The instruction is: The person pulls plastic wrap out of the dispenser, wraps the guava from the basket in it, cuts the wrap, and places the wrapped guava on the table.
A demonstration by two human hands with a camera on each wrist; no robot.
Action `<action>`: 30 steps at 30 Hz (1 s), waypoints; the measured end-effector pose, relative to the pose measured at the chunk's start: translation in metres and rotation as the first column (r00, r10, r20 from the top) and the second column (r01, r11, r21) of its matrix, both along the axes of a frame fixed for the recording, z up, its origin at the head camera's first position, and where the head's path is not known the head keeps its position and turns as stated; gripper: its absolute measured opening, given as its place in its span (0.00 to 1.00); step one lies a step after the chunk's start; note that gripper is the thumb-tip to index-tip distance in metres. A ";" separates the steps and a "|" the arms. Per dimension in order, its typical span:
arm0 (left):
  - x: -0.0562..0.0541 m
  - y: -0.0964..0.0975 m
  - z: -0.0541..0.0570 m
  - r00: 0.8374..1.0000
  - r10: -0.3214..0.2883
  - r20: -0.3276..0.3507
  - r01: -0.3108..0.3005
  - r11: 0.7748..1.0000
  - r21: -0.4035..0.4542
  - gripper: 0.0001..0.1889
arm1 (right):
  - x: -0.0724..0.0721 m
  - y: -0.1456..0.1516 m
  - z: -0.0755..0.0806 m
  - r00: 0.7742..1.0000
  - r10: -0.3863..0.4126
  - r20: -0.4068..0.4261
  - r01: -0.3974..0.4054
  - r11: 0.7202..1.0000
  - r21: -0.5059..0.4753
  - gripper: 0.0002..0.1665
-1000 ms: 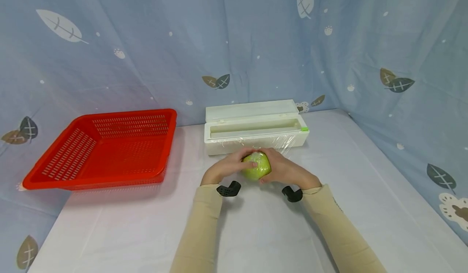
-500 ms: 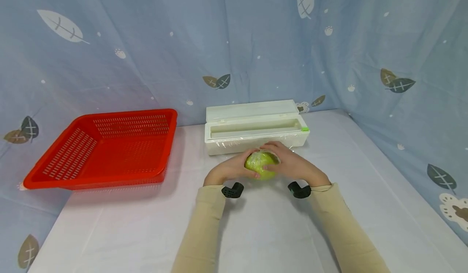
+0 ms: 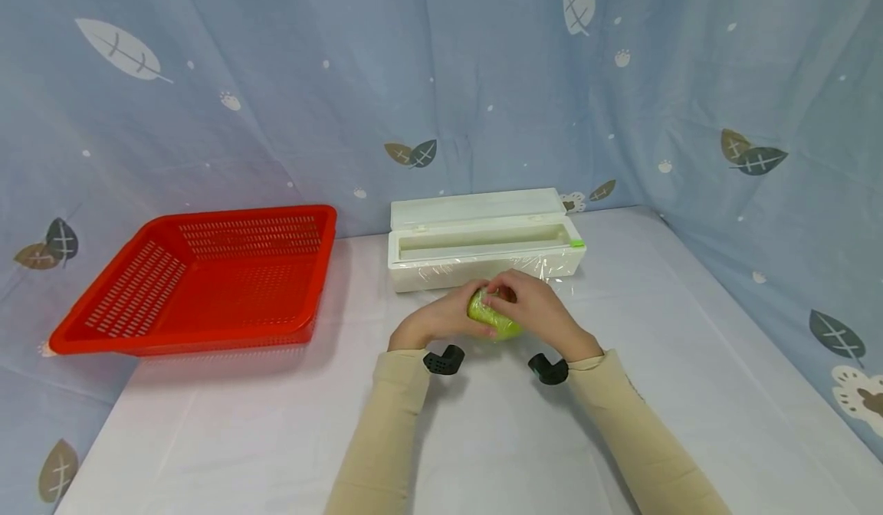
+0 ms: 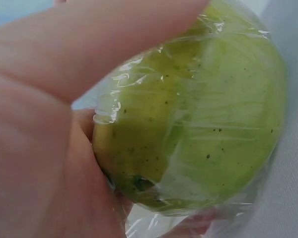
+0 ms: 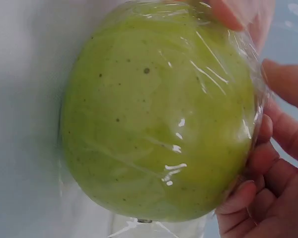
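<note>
A speckled yellow-green fruit, round and wrapped in clear cling film, is between both hands in front of a white box. My left hand grips its left side, thumb across the near face. At the fruit's upper right, my right hand pinches the film with thumb and forefinger, its other fingers curled. Wrinkled film covers the fruit in the left wrist view, with loose film below it. A short dark stem shows at the fruit's lower edge in the right wrist view.
The long white box stands behind the hands, its lid raised, with film hanging over its front. At the left sits a red plastic basket with slotted walls. A patterned blue curtain backs the white-covered table.
My right hand went from cupping the fruit's right side to pinching the film near its top. The left hand shifted slightly right with the fruit, which has turned a little.
</note>
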State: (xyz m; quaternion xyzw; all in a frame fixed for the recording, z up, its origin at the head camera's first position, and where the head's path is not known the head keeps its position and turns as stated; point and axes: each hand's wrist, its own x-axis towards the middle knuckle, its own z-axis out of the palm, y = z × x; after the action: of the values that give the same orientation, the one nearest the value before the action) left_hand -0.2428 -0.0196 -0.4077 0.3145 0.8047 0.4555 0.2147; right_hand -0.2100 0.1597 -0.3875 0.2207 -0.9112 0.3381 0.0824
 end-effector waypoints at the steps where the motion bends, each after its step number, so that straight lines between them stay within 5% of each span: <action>1: 0.000 0.001 0.000 1.000 0.006 -0.002 -0.006 1.000 -0.003 0.36 | 0.000 0.000 0.000 1.000 -0.009 0.002 0.009 1.000 -0.003 0.06; 13: 0.001 0.004 0.000 0.996 0.066 -0.055 -0.070 0.995 -0.066 0.37 | -0.003 0.007 0.001 0.972 -0.029 0.232 0.079 0.975 -0.209 0.09; 22: 0.000 0.004 -0.003 0.999 0.037 -0.038 -0.038 0.999 -0.024 0.37 | -0.007 0.014 -0.002 0.953 0.082 0.291 0.064 0.886 -0.460 0.12; 30: -0.001 0.005 -0.005 0.996 0.072 -0.051 -0.075 0.994 -0.073 0.42 | -0.011 0.025 -0.005 0.928 0.114 0.353 0.123 0.803 -0.583 0.13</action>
State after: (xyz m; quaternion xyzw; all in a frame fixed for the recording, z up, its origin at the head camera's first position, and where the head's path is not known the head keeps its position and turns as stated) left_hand -0.2433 -0.0146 -0.4124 0.2872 0.8372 0.4250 0.1899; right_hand -0.2211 0.1852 -0.3925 0.1134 -0.7578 0.6420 -0.0256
